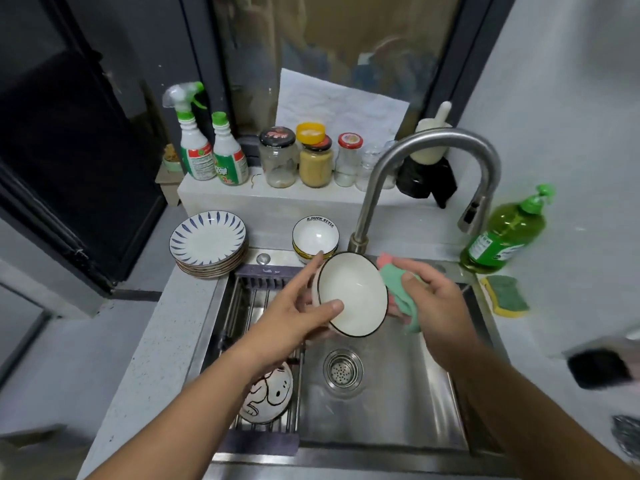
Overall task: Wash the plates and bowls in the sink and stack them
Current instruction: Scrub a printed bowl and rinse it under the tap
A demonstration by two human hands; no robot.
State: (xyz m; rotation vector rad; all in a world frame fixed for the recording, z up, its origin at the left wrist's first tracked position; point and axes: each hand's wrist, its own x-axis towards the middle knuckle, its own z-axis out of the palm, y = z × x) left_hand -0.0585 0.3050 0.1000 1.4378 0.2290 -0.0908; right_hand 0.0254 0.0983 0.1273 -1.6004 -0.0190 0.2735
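Note:
My left hand (294, 313) holds a white bowl with a dark rim (353, 294) tilted over the steel sink (440, 403), thumb inside the rim and fingers behind it. My right hand (436, 306) grips a green and pink cloth (398, 289) against the bowl's outer right side. A stack of blue-patterned plates (207, 242) stands on the counter at the back left. Two stacked white bowls (315, 239) sit behind the sink. A cartoon-printed bowl (268, 396) lies on the drying rack (249, 299) under my left forearm.
The curved faucet (433, 140) arches over the sink's back. A green dish soap bottle (502, 233) and a yellow-green sponge (507, 296) sit on the right counter. Spray bottles (207, 150) and jars (311, 157) line the back ledge. The drain (343, 370) is uncovered.

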